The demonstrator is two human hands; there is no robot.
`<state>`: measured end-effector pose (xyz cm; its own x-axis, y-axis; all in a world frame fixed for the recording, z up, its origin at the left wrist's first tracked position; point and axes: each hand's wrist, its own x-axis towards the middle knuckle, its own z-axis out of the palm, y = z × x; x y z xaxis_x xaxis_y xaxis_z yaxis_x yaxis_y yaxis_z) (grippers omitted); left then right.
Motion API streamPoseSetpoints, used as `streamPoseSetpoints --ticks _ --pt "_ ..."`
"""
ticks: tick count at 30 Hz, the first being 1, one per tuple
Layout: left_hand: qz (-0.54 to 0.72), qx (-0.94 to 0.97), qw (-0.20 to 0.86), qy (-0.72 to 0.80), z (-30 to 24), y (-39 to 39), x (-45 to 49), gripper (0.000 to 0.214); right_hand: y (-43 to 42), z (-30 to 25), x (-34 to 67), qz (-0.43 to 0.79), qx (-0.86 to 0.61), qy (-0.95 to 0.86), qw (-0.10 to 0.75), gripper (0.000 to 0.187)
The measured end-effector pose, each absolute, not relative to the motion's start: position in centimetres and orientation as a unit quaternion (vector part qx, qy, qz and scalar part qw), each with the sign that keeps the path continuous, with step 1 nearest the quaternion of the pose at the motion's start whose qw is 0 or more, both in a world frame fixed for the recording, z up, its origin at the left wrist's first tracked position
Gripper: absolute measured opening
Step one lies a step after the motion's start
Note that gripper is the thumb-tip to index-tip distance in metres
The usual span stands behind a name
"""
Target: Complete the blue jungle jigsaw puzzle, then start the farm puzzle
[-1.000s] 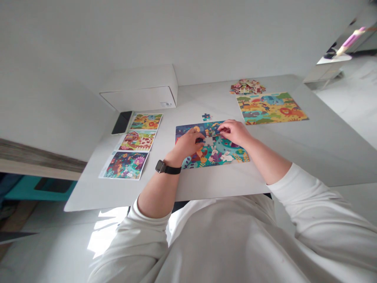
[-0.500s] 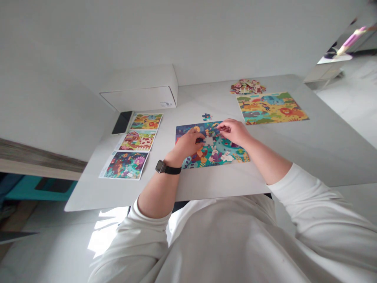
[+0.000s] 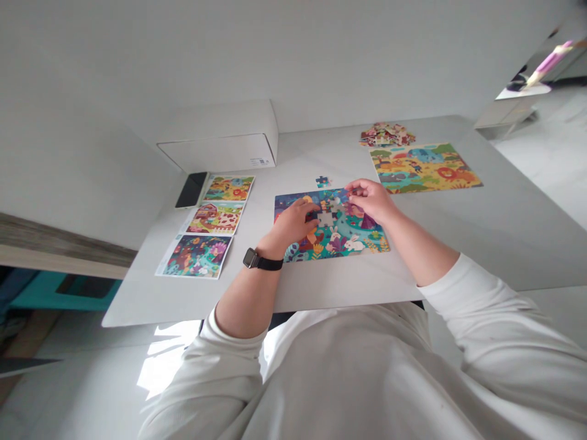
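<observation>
The jigsaw puzzle (image 3: 362, 229), a night forest scene with white rabbits, lies in front of me. Pale gaps show near its upper middle. My left hand (image 3: 296, 221) rests on its left part, fingers spread and nothing held. At the upper right edge, my right hand (image 3: 370, 198) has thumb and fingertips pinched on what looks like a small dark blue puzzle piece, mostly covered by the fingers. One loose blue puzzle piece (image 3: 322, 181) lies just above the puzzle's top edge.
A finished safari puzzle (image 3: 428, 168) lies at the right, below a heap of loose pieces (image 3: 387, 134). Picture sheets (image 3: 197, 256) and a phone (image 3: 191, 189) lie at the left. Behind them stands a white box (image 3: 220, 150) near the wall.
My right hand has moved right and slightly up, from the puzzle's upper middle to its upper right edge. More pale gap shows where it was. The left hand stays put.
</observation>
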<state>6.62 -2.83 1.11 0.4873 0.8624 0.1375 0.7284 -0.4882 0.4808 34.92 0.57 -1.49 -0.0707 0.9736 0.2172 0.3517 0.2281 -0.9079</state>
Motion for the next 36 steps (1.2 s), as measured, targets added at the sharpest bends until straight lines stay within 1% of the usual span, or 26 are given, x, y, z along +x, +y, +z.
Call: streamPoseSetpoints --ticks 3,5,8,11,13,16,19,21,28,32,36 --pt "0.219 0.828 0.186 0.482 1.6 -2.9 6.9 0.035 0.2 -1.1 34.9 0.409 -0.493 -0.61 0.467 0.034" --pt "0.255 0.807 0.208 0.49 1.8 -3.0 7.2 0.035 -0.4 -0.6 34.6 0.455 -0.463 -0.607 0.459 0.035" --pt "0.299 0.77 0.28 0.489 1.9 -3.0 7.7 0.037 -1.5 0.4 33.6 0.506 -0.42 -0.624 0.423 0.035" --pt "0.314 0.746 0.363 0.461 1.8 -3.1 8.3 0.038 -2.4 1.2 32.7 0.523 -0.382 -0.645 0.405 0.033" --pt "0.315 0.733 0.409 0.442 1.7 -3.1 8.4 0.035 -2.6 1.4 32.5 0.527 -0.372 -0.651 0.4 0.036" --pt "0.34 0.703 0.431 0.453 1.7 -3.0 8.3 0.029 -2.3 1.4 33.0 0.504 -0.404 -0.632 0.429 0.039" --pt "0.38 0.654 0.429 0.494 2.0 -2.6 8.0 0.023 -1.3 1.1 34.0 0.431 -0.451 -0.598 0.504 0.032" --pt "0.399 0.618 0.441 0.514 2.1 -2.4 7.8 0.02 -0.7 0.8 34.5 0.399 -0.466 -0.586 0.529 0.029" --pt "0.425 0.561 0.487 0.518 2.2 -2.2 8.0 0.025 -1.0 0.4 34.2 0.379 -0.454 -0.647 0.481 0.031" --pt "0.424 0.532 0.53 0.505 2.7 -2.7 8.3 0.028 -2.2 0.9 33.2 0.369 -0.425 -0.702 0.436 0.031" --pt "0.413 0.521 0.564 0.49 3.1 -3.2 8.4 0.033 -3.4 1.3 32.1 0.328 -0.393 -0.755 0.409 0.029"
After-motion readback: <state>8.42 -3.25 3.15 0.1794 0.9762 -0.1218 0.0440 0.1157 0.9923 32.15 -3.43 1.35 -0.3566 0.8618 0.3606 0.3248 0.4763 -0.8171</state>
